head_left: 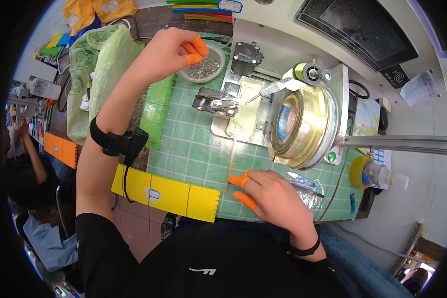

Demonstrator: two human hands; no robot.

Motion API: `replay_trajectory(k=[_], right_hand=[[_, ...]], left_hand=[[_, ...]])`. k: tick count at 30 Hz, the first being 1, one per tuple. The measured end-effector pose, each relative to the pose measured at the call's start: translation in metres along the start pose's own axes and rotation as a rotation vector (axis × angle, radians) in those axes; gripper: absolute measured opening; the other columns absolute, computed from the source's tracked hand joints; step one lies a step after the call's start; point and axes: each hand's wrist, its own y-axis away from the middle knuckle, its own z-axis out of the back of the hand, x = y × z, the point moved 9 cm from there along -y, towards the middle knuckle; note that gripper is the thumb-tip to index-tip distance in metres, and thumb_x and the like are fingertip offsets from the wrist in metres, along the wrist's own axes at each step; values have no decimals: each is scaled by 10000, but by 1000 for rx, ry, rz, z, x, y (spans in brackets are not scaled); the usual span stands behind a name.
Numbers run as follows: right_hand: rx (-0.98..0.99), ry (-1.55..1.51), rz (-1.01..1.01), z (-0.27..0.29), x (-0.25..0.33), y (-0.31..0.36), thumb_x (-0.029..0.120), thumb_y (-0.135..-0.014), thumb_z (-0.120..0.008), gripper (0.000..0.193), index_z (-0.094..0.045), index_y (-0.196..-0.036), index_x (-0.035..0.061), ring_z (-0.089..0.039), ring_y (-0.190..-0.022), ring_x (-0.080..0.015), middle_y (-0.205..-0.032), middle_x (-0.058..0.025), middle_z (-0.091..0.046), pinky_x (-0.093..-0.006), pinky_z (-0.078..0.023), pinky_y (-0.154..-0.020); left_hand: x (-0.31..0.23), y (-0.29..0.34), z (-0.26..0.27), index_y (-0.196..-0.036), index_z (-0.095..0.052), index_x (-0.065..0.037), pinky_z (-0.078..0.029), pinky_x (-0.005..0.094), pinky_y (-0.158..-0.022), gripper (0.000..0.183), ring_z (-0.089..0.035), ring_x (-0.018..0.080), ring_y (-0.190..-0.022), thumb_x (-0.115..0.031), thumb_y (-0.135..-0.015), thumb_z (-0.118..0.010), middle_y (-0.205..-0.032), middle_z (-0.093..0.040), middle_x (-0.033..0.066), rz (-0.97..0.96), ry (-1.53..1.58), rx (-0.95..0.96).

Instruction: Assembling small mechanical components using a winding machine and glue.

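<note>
My left hand (171, 52), with orange finger cots on its fingertips, reaches over a pale round bowl (222, 55) of small silvery metal pieces (203, 68). Its fingers are bent together; whatever lies between them is too small or hidden. Lower down, my right hand (278, 196) rests on the green gridded mat (188, 154), its two orange-covered fingertips apart. The index tip is against or right beside a thin tan stick (232, 159); which of the two I cannot tell. That stick runs up toward a bench machine's metal plate (241, 130).
The machine carries a large brass-coloured ring (303, 126), a black motor (247, 58), a spring clamp (216, 101) and a green thread spool (303, 73). Thread snips (303, 181) lie right of my right hand. Yellow strips (179, 196) line the front edge; a green plastic bag (107, 64) stands left.
</note>
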Motion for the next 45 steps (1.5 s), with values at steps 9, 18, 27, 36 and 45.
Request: replay_trajectory(k=[9,18,27,36,45], right_hand=[[-80,-4,25,3,1,1,182,-902,-738,236,-689,-1073,28,-642,-818,-330,-910,-120,-607,-422,-538,-737],[0,8,15,-4,-1,0,180,-955,-667,280,-673,-1192,31,-645,-867,-312,-935,-111,-608,-417,-535,-817],[-70,-18,34,-1,-4,0,187,-916,-725,239,-692,-1099,37,-641,-827,-331,-921,-118,-610,-423,-538,-754],[-99,1,58,6,3,1,187,-904,-734,252,-706,-1108,42,-633,-801,-329,-878,-104,-605,-415,-532,-727],[-517,-502,204,55,41,-4,134,-775,-892,402,-726,-1122,17,-682,-727,-188,-987,-119,-737,-297,-528,-617]], left_hand=[[0,0,-1,-1002,-678,41,-548,298,-765,194,-669,159,-778,73,-842,-572,-880,-712,111,-74,149,-46],[-6,2,2,-1003,-683,29,-554,302,-781,212,-662,168,-804,61,-813,-594,-883,-712,103,-134,99,-69],[-7,0,1,-974,-695,28,-539,296,-741,164,-640,157,-767,36,-821,-637,-843,-703,85,-102,54,-58],[-20,36,24,-1008,-706,1,-516,252,-714,154,-621,100,-768,-22,-856,-714,-898,-711,33,-127,146,-141],[-122,187,-17,-955,-686,12,-512,248,-706,233,-692,148,-853,34,-773,-830,-914,-702,88,-124,942,-113]])
